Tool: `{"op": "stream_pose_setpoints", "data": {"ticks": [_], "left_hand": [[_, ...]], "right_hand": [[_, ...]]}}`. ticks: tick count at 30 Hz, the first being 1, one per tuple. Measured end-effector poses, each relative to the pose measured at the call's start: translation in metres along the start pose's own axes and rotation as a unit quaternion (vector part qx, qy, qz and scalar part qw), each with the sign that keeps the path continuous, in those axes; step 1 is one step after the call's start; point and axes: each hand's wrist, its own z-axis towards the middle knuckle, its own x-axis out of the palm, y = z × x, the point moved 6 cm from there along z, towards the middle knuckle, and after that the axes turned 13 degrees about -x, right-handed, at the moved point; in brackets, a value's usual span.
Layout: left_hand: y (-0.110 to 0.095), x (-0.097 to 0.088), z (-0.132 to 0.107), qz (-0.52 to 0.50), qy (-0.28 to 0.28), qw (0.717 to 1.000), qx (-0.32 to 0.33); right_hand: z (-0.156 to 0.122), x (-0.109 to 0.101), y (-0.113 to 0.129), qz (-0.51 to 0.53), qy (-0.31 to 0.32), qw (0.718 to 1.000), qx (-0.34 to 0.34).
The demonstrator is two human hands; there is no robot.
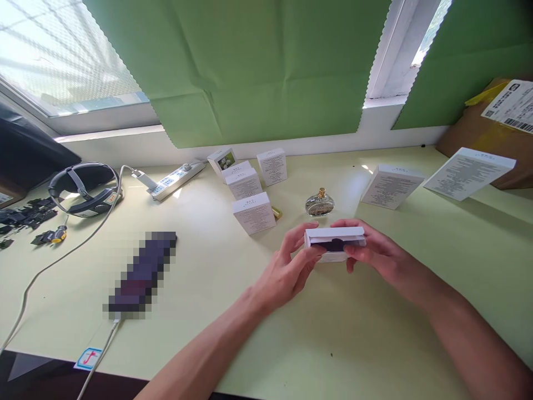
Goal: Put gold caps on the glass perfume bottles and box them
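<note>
Both hands grip a small white carton [334, 233], whose top flap is raised so that its dark inside shows. My left hand [293, 264] closes on the carton's left end, thumb along the near edge. On the right end, my right hand [377, 250] is closed with its thumb near the opening. What lies deep in the carton cannot be made out. Just beyond stands a glass perfume bottle [320, 204] with a gold neck. A gold cap [276, 213] lies beside the nearest white box [254, 213] to the left.
Several more white boxes [272, 166] stand toward the wall, two of them [391, 187] at right. A brown cardboard box [478, 133] fills the right corner. Leftward are a power strip [177, 180], a headset [85, 191], a blurred phone [144, 275] and a white cable [62, 255].
</note>
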Motion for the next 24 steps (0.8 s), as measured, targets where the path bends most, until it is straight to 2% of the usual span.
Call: {"op": "stream_pose_setpoints", "data": {"ticks": [6, 9, 11, 14, 17, 19, 20, 21, 24], "left_hand": [[0.005, -0.004, 0.000, -0.017, -0.026, 0.999, -0.032], [0.019, -0.010, 0.002, -0.126, -0.065, 0.982, -0.123], [0.032, -0.012, 0.003, -0.265, -0.064, 0.936, -0.221], [0.044, -0.011, 0.005, -0.460, -0.036, 0.823, -0.332], [0.046, -0.008, 0.005, -0.565, 0.027, 0.720, -0.401], [0.046, -0.003, 0.003, -0.600, 0.074, 0.670, -0.430], [0.046, -0.002, 0.003, -0.613, 0.079, 0.658, -0.430], [0.048, -0.003, 0.005, -0.624, 0.064, 0.658, -0.417], [0.060, -0.006, 0.006, -0.619, -0.052, 0.687, -0.377]], "right_hand": [[0.002, 0.000, 0.000, 0.016, 0.008, 1.000, -0.013], [0.006, -0.010, -0.006, 0.038, -0.028, 0.998, -0.041], [0.008, -0.018, -0.012, 0.043, -0.065, 0.995, -0.056], [0.011, -0.025, -0.017, 0.037, -0.103, 0.992, -0.066], [0.012, -0.028, -0.021, 0.029, -0.118, 0.990, -0.066], [0.013, -0.029, -0.023, 0.023, -0.117, 0.991, -0.065], [0.014, -0.030, -0.024, 0.018, -0.115, 0.991, -0.065], [0.015, -0.031, -0.025, 0.012, -0.114, 0.991, -0.064], [0.014, -0.031, -0.025, -0.042, -0.116, 0.991, -0.057]]}}
